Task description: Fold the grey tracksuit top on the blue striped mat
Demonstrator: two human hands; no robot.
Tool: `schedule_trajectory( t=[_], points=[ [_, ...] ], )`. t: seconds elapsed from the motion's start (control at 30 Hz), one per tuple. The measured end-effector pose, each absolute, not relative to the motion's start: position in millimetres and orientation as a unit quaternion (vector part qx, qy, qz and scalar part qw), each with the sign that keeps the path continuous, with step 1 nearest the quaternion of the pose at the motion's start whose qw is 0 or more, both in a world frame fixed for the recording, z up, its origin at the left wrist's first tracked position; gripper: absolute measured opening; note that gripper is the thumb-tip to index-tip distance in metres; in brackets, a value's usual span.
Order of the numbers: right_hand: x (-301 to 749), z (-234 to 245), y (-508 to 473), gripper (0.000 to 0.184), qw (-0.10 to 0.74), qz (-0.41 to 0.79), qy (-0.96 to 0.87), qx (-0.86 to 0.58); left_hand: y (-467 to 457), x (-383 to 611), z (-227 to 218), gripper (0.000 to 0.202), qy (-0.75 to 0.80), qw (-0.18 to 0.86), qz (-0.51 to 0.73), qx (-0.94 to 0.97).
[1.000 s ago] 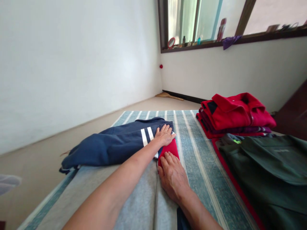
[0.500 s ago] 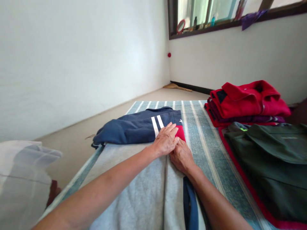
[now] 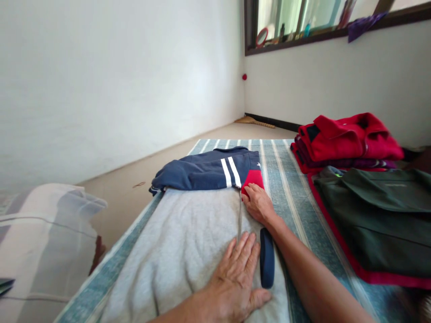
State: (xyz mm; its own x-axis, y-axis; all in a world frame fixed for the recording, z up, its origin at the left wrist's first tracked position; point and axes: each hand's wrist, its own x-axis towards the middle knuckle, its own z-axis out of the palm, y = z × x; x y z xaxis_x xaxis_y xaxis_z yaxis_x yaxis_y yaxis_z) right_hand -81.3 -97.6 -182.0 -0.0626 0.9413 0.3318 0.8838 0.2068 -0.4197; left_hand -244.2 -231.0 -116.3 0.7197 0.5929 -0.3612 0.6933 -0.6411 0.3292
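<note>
A jacket with a pale grey lining [image 3: 182,229] lies spread along the bed-like striped surface. Its navy part [image 3: 191,172], with two white stripes and a red panel, is folded over at the far end. My left hand [image 3: 235,271] rests flat on the grey lining near me, fingers stretched and thumb out to the right. Farther off, my right hand [image 3: 258,202] has its fingers curled on the lower edge of the red panel, beside the zip line. A navy strip [image 3: 267,258] of the jacket shows between my left hand and my right forearm.
At the right, a dark green folded garment [image 3: 373,224] lies on red cloth, with a stack of red and purple folded clothes [image 3: 357,139] behind it. A whitish translucent bundle [image 3: 50,242] stands at the left. A brush-like object [image 3: 254,121] lies in the far corner.
My left hand has left the red panel and come back towards me, now flat on the grey lining. My right hand stays at the red panel. The view has shifted slightly left.
</note>
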Motion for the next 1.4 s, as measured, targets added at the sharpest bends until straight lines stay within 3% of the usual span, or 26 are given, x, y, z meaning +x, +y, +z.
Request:
schedule_trajectory(
  t=[0.43,0.73,1.0,1.27,1.4],
  points=[
    [-80,-168,-100,0.022,0.255,0.043,-0.733,-0.629,-230,-249,-138,0.076,0.332,0.198,-0.043,0.921],
    [-99,-160,-112,0.048,0.192,0.042,-0.747,-0.635,-225,-248,-159,0.074,0.328,0.15,0.01,0.933],
    [-102,-142,-124,0.05,0.172,0.033,-0.719,-0.673,-214,-241,-163,0.074,0.318,0.132,0.036,0.938],
    [-103,-147,-150,0.053,0.167,0.04,-0.68,-0.713,-204,-239,-152,0.052,0.276,0.132,0.116,0.945],
    [-102,-150,-152,0.049,0.175,0.035,-0.676,-0.715,-220,-246,-144,0.051,0.284,0.098,0.147,0.942]
  ],
)
